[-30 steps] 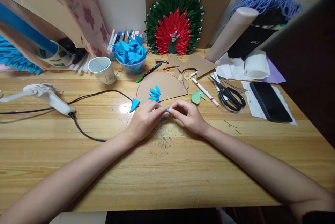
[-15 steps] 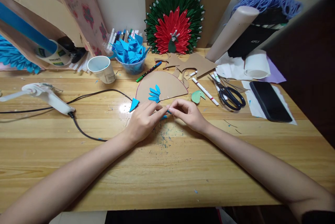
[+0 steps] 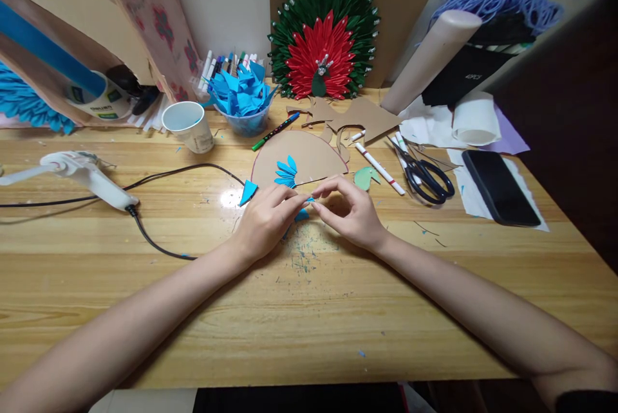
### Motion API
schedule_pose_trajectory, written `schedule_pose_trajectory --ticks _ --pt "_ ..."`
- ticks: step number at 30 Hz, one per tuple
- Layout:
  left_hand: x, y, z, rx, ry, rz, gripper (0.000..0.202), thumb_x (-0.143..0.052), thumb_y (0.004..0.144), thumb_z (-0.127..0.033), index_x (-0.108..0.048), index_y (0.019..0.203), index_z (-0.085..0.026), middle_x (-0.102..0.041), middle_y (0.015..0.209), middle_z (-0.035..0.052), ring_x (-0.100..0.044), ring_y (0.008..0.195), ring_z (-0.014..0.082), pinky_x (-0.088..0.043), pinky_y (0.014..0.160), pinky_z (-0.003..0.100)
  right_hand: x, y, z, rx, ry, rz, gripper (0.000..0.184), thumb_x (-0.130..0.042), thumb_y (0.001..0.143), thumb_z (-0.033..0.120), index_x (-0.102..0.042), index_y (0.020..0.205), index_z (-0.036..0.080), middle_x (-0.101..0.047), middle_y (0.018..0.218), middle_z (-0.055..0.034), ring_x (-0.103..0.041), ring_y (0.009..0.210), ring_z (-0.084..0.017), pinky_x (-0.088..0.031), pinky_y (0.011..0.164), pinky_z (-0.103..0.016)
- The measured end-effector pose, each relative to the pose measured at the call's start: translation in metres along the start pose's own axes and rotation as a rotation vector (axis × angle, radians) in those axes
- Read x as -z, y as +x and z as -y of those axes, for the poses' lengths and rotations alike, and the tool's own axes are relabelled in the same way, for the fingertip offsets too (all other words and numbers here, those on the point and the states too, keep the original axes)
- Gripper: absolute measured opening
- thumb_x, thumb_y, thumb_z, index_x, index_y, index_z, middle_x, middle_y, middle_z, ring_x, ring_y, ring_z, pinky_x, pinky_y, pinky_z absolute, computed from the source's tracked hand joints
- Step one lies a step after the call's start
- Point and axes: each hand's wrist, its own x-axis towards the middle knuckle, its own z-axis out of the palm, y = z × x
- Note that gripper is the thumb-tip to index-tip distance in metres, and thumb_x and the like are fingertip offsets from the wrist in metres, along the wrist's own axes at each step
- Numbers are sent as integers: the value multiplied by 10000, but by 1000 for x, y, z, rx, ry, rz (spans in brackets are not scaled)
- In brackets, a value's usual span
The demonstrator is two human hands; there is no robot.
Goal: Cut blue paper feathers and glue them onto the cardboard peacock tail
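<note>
Just in front of the cardboard half-circle point(image 3: 313, 156), my left hand point(image 3: 264, 221) and right hand point(image 3: 352, 217) are both pinching the blue paper piece point(image 3: 302, 214), grip closed at the fingertips. The right is arching higher than a moment ago, seemingly tightening the fold.

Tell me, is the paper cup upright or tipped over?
Upright: the paper cup stands on its base, its open mouth facing up.

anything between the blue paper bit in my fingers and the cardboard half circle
Nothing visible: left hand and right hand pinch the blue paper bit at the near edge of the cardboard half circle.
</note>
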Motion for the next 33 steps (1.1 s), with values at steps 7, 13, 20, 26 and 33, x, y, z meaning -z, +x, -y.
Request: schedule_pose_trajectory --ticks 7,13,20,26,33 --pt "1 3 -3 -4 7 -6 151 -531 866 -174 -626 982 -152 -641 801 58 -544 721 143 -450 638 273 0 0 1 34 -30 -7 35 -591 800 190 -571 819 211 -612 796 -25 -566 770 -171 -458 706 -336" --pt "1 4 -3 106 -149 7 112 -556 852 -186 -645 902 -140 -635 781 59 -568 736 139 -460 658 269 -1 0 0 24 -21 -8 44 -601 803 204 -561 785 203 -605 772 -22 -563 747 -161 -453 693 -320" --pt "3 7 -8 364 -466 48 124 -559 857 -201 -679 855 -173 -673 783 41 -599 733 123 -478 658 260 -1 1 0 -2 2 -1 63 -594 806 218 -553 762 199 -594 753 -26 -559 734 -161 -460 675 -317" --pt "3 8 -10 450 -572 43 120 -582 837 -207 -686 787 -174 -674 747 36 -596 697 122 -476 630 258 -2 2 -2 -95 86 65 77 -596 803 244 -558 764 190 -571 740 -20 -541 672 -138 -454 594 -277" --pt "6 8 -11 424 -527 77 125 -566 834 -196 -677 781 -171 -658 725 30 -581 671 118 -465 614 246 -3 1 -2 -118 138 77 83 -607 793 246 -557 835 194 -572 781 -22 -551 687 -133 -463 563 -247"
